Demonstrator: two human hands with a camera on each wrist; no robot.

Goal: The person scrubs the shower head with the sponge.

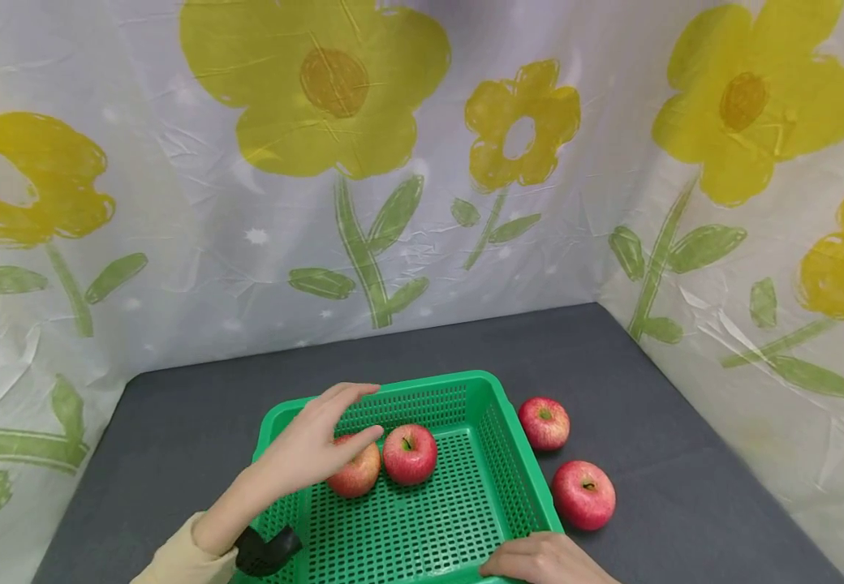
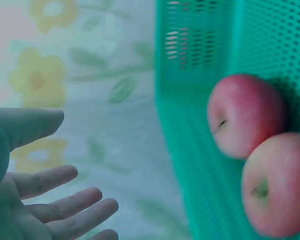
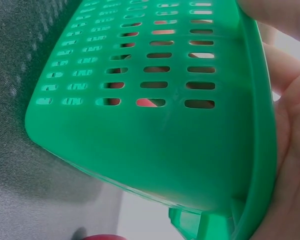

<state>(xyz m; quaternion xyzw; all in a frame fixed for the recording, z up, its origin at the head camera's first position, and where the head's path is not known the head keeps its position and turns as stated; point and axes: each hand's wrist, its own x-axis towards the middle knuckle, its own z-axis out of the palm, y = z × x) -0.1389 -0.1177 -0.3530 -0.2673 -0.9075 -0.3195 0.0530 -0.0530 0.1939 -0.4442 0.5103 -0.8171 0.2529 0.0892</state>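
Apples, two of them, sit close side by side in the far part of a green basket [image 1: 458,496]: a red one [image 1: 410,455] and a paler, yellow-streaked one [image 1: 356,477]. Over the paler fruit hangs the person's left hand [image 1: 308,446], fingers loosely spread, grasping nothing. The right hand [image 1: 544,556] grips the basket's rim at the near right corner. Outside its right wall, two more apples [image 1: 584,495] rest on the dark table [image 1: 685,466], before a flower-printed curtain [image 1: 210,186].

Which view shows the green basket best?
The head view: it shows most of the green basket, rim and inside. The left wrist shows only a blurred part; the right wrist, some outer wall and rim.
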